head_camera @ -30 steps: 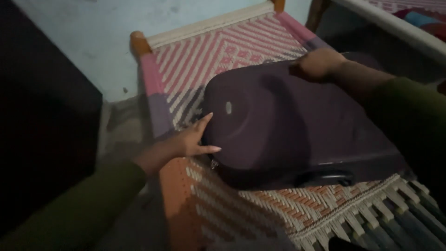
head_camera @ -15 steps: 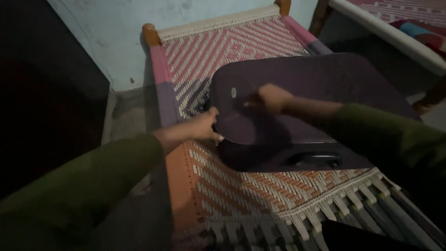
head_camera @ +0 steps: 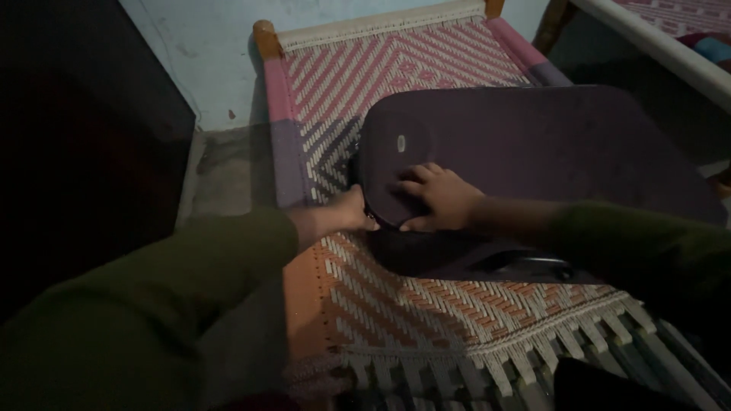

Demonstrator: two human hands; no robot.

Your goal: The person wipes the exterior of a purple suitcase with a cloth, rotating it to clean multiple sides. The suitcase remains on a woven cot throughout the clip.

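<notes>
A dark purple hard-shell suitcase [head_camera: 548, 144] lies flat on a woven cot [head_camera: 365, 84]. A black side handle [head_camera: 533, 266] faces me. My right hand [head_camera: 438, 198] rests palm-down on the near-left corner of the lid, fingers spread toward the left edge. My left hand [head_camera: 346, 213] is pressed against the case's left side at that same corner, fingers curled at the seam; what it grips is hidden. Both arms wear olive-green sleeves.
The cot has a pink, white and orange zigzag weave, wooden corner posts [head_camera: 264, 32] and a fringed near end [head_camera: 495, 358]. A pale blue wall [head_camera: 228, 53] and grey floor [head_camera: 228, 167] lie to the left. A second cot's white rail [head_camera: 655, 49] stands at upper right.
My right hand slid from the far edge of the lid down to the near-left corner. My left hand closed in on the case's left side. The view shifted slightly.
</notes>
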